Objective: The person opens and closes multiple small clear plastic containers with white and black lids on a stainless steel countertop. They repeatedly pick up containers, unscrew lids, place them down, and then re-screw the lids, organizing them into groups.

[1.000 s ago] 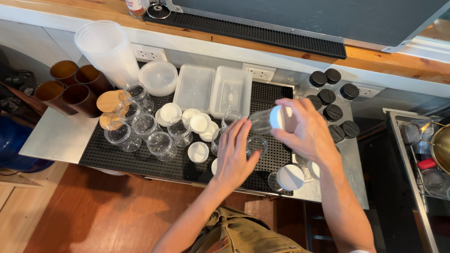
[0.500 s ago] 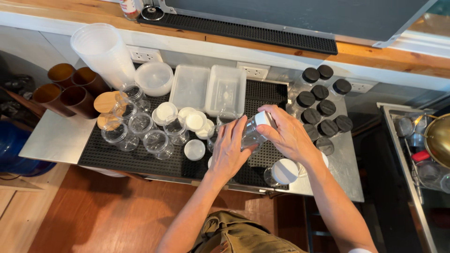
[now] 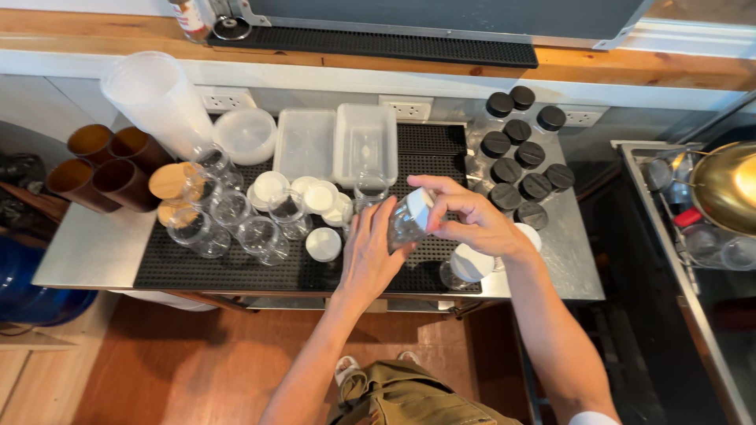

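Note:
My left hand (image 3: 368, 256) wraps around the body of a clear glass jar (image 3: 403, 226), held tilted above a black rubber mat (image 3: 236, 267). My right hand (image 3: 465, 216) has its fingers closed on the jar's white lid (image 3: 419, 206). Below my hands stand several open clear jars (image 3: 264, 238) and loose white lids (image 3: 323, 244). A jar capped with a white lid (image 3: 470, 264) lies just under my right wrist.
Black-lidded jars (image 3: 520, 157) cluster at the right of the steel counter (image 3: 87, 248). Clear plastic tubs (image 3: 366, 142), a stack of plastic cups (image 3: 153, 98), brown tubes (image 3: 98, 161) and wooden lids (image 3: 169, 181) sit at the back and left. A sink with a brass pan (image 3: 728, 185) lies at the right.
My hands have brought the jar lower and closer together; the left hand now grips the jar body while the right sits on its white lid. The view has shifted slightly.

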